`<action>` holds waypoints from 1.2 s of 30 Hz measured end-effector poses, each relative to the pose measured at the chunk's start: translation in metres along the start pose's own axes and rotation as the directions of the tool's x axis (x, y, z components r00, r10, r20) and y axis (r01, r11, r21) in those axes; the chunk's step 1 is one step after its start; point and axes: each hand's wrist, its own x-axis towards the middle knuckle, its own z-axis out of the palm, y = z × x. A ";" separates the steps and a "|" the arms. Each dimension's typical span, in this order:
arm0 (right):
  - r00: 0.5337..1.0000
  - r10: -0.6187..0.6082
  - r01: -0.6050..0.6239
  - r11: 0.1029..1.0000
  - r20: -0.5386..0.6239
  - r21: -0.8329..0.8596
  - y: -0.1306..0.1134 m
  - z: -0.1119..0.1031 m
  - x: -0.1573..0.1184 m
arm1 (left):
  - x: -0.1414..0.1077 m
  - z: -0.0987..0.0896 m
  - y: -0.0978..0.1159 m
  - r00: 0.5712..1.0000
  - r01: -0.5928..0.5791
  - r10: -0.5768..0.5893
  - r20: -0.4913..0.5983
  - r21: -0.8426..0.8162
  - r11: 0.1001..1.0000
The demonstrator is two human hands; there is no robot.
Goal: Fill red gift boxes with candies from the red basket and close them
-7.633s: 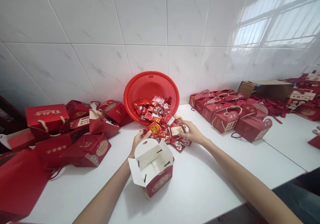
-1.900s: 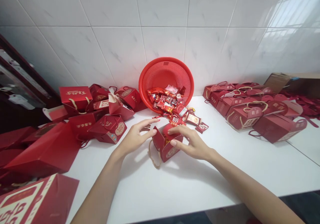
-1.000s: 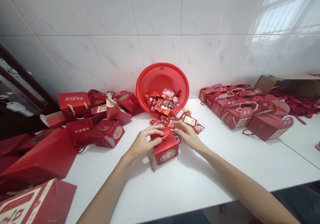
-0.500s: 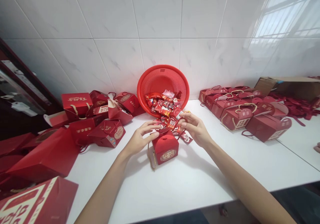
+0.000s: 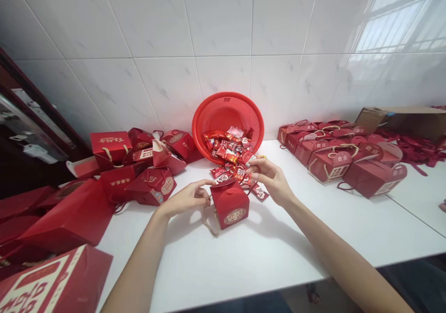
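Note:
A small red gift box (image 5: 230, 206) with a gold printed label stands upright on the white table (image 5: 265, 262), its top flaps folded up. At its left side my left hand (image 5: 191, 196) is closed, thumb and fingers pinching a beige rope handle (image 5: 210, 227) that hangs in a loop. On the other side my right hand (image 5: 270, 179) has its fingertips together on a thin dark red cord handle (image 5: 250, 189) rising from the box; the grip is partly hidden. Wrapped candies (image 5: 240, 173) lie just behind the box, spilling from a tipped red plastic basket (image 5: 228, 100).
Several red gift boxes (image 5: 149, 186) are heaped on the left, with a larger printed box (image 5: 66, 280) at the near corner. More closed boxes (image 5: 327, 164) stand in rows on the right, before a cardboard carton (image 5: 407, 117) and dark red ribbons (image 5: 414, 146). A tiled wall (image 5: 223, 29) rises behind.
My left hand has come off the box's top flap, moved left and down, and taken the rope handle. My right hand has shifted slightly downward. The box stays in place.

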 end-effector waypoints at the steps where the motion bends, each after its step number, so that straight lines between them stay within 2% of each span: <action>1: 1.000 -0.005 0.005 1.000 -0.004 0.002 0.000 0.000 0.000 | -0.001 -0.002 0.001 1.000 -0.010 0.010 -0.015 -0.027 1.000; 3: 1.000 -0.020 0.020 1.000 -0.016 -0.005 0.000 -0.002 0.000 | -0.005 -0.007 0.003 0.995 -0.078 0.071 -0.065 -0.106 0.991; 5: 0.999 -0.033 0.033 0.999 -0.022 -0.025 -0.001 -0.003 0.000 | -0.009 -0.014 0.004 0.976 -0.206 0.184 -0.115 -0.228 0.952; 8: 0.999 -0.044 0.043 0.998 -0.017 -0.051 -0.004 -0.002 0.001 | -0.014 -0.018 0.006 0.919 -0.394 0.349 -0.182 -0.408 0.824; 10: 0.998 -0.055 0.054 0.995 -0.005 -0.079 -0.009 0.002 0.003 | -0.014 -0.015 0.008 0.883 -0.468 0.398 -0.247 -0.435 0.769; 12: 0.997 -0.069 0.071 0.988 0.020 -0.135 -0.015 0.011 0.004 | -0.013 -0.006 0.012 0.849 -0.519 0.415 -0.327 -0.373 0.769; 14: 0.994 -0.087 0.100 0.971 0.069 -0.219 -0.021 0.024 0.006 | -0.010 0.007 0.016 0.801 -0.558 0.437 -0.409 -0.243 0.793; 18: 0.978 -0.081 0.146 0.925 0.193 -0.350 -0.027 0.054 0.010 | -0.001 0.031 0.017 0.662 -0.620 0.548 -0.510 0.038 0.784; 20: 0.977 -0.067 0.141 0.914 0.200 -0.380 -0.025 0.066 0.012 | 0.002 0.038 0.015 0.581 -0.647 0.610 -0.539 0.148 0.748; 22: 0.982 -0.047 0.118 0.912 0.184 -0.393 -0.022 0.074 0.014 | 0.004 0.041 0.013 0.528 -0.650 0.639 -0.559 0.218 0.728; 28: 0.995 0.014 0.028 0.915 0.099 -0.402 -0.011 0.088 0.015 | 0.004 0.040 0.011 0.504 -0.636 0.666 -0.550 0.286 0.717; 30: 0.997 0.009 0.023 0.922 0.082 -0.387 -0.009 0.091 0.016 | 0.002 0.039 0.011 0.520 -0.658 0.688 -0.507 0.276 0.701; 32: 0.997 0.016 0.009 0.948 0.075 -0.319 -0.009 0.092 0.017 | 0.001 0.037 0.011 0.544 -0.690 0.701 -0.461 0.229 0.686; 34: 0.998 0.024 -0.011 0.976 0.057 -0.217 -0.011 0.092 0.019 | 0.000 0.036 0.011 0.549 -0.696 0.700 -0.457 0.213 0.686; 36: 1.000 0.014 -0.013 0.991 0.008 -0.134 -0.014 0.089 0.021 | 0.001 0.036 0.011 0.550 -0.637 0.681 -0.483 0.284 0.716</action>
